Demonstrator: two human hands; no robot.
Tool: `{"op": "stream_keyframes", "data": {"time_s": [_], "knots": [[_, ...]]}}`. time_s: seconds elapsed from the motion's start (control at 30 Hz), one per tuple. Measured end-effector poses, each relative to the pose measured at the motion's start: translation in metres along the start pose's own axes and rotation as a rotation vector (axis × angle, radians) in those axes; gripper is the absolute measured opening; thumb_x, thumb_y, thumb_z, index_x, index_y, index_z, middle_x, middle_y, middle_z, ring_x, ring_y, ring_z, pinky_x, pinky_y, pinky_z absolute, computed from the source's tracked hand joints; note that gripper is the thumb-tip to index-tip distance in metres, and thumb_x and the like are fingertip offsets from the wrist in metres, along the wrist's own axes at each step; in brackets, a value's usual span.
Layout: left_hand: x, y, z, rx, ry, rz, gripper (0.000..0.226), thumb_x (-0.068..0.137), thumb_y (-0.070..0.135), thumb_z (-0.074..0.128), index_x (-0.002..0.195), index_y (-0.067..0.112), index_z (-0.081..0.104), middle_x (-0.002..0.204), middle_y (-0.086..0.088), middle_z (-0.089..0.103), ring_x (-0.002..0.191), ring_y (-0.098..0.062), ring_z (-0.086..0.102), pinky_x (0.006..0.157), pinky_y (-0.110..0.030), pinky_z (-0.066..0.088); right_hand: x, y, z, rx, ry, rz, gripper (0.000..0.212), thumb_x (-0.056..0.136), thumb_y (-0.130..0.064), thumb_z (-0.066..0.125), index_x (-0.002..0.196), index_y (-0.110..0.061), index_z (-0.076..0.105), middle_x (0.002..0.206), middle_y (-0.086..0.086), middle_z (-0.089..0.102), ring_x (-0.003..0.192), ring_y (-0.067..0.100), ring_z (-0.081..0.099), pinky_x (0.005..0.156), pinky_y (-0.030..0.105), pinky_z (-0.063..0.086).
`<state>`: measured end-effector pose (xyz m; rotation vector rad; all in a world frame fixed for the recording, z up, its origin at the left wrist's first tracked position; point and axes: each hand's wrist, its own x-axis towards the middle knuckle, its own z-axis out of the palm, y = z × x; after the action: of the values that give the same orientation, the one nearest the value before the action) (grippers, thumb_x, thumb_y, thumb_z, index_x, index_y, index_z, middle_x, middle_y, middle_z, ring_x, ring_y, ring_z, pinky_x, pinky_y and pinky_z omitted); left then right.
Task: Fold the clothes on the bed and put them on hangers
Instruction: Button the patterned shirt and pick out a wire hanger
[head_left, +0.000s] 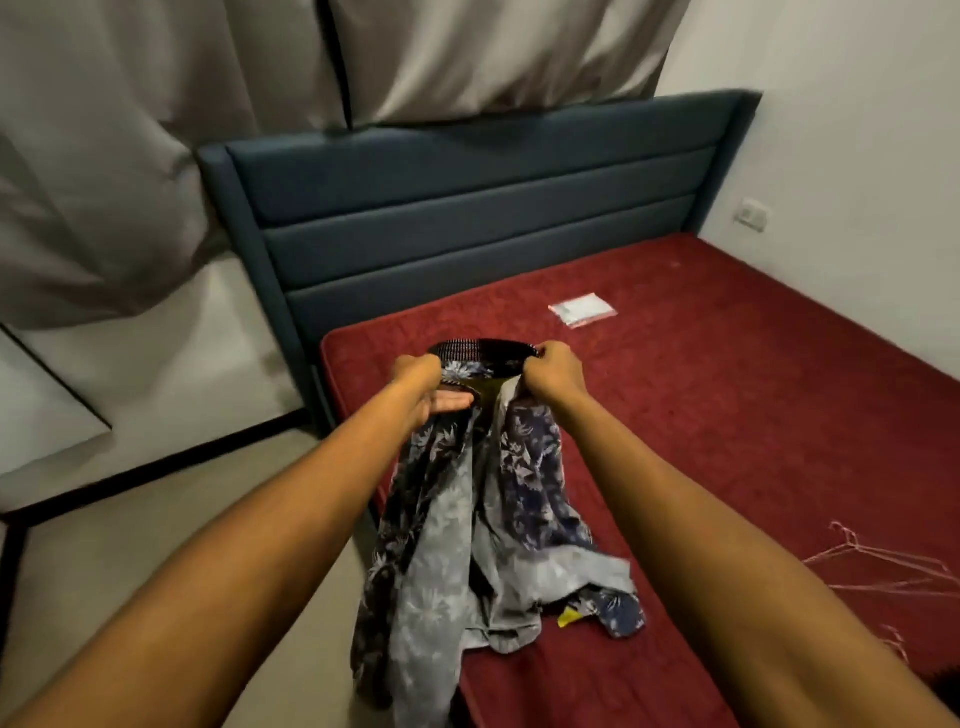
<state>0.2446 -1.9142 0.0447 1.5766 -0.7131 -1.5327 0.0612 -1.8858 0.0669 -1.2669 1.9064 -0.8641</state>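
Floral garment (483, 519) hangs over the red mattress's (727, 415) near-left corner, its hem trailing on the mattress. Left hand (423, 382) pinches the waistband's (488, 347) left end; right hand (553, 371) clenches its right end. Advisable: draw the band taut and level before laying flat. Wire hangers (883, 566) lie at the mattress's right.

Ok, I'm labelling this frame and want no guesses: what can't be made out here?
Head view, patterned garment: bunched folds hide its cut and length.
Head view, wire hangers: cut off by the right edge, count unclear.
Head view, plastic bag: too small to read its contents.
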Motion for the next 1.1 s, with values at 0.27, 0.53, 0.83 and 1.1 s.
{"op": "stream_keyframes", "data": {"time_s": [0.27, 0.53, 0.83, 1.1], "knots": [[0.26, -0.055, -0.002, 0.189, -0.092, -0.044, 0.026, 0.101, 0.009, 0.052, 0.127, 0.005, 0.054, 0.114, -0.016, 0.068, 0.076, -0.02, 0.067, 0.047, -0.023, 0.052, 0.218, 0.079, 0.155, 0.112, -0.247, 0.189, 0.024, 0.093, -0.018, 0.061, 0.112, -0.004, 0.059, 0.101, 0.025, 0.071, 0.079, 0.034, 0.074, 0.07, 0.057, 0.063], [0.314, -0.195, -0.053, 0.409, 0.058, 0.189, 0.056, 0.084, -0.009, 0.049, 0.138, 0.005, 0.055, 0.113, -0.013, 0.072, 0.108, -0.033, 0.068, 0.082, -0.032, 0.056, 0.225, 0.183, 0.215, -0.41, -0.37, 0.13, 0.053, 0.094, -0.01, 0.06, 0.145, -0.011, 0.045, 0.107, 0.014, 0.072, 0.091, 0.036, 0.07, 0.08, 0.046, 0.06], [0.217, -0.308, -0.103, 0.796, 0.356, 0.177, 0.024, 0.082, 0.031, 0.055, 0.098, 0.015, 0.064, 0.086, -0.01, 0.069, 0.082, -0.035, 0.065, 0.07, -0.041, 0.053, 0.152, 0.283, 0.225, -0.618, -0.551, 0.068, 0.048, 0.086, -0.01, 0.066, 0.134, -0.007, 0.061, 0.127, 0.022, 0.062, 0.116, 0.041, 0.062, 0.101, 0.041, 0.05], [0.165, -0.346, -0.104, 1.031, 0.44, 0.071, 0.029, 0.089, 0.051, 0.064, 0.089, 0.023, 0.057, 0.082, -0.006, 0.067, 0.079, -0.032, 0.066, 0.07, -0.034, 0.046, 0.126, 0.358, 0.205, -0.784, -0.402, -0.04, 0.046, 0.087, -0.025, 0.065, 0.124, -0.003, 0.048, 0.113, 0.022, 0.067, 0.104, 0.041, 0.067, 0.083, 0.045, 0.053]]}}
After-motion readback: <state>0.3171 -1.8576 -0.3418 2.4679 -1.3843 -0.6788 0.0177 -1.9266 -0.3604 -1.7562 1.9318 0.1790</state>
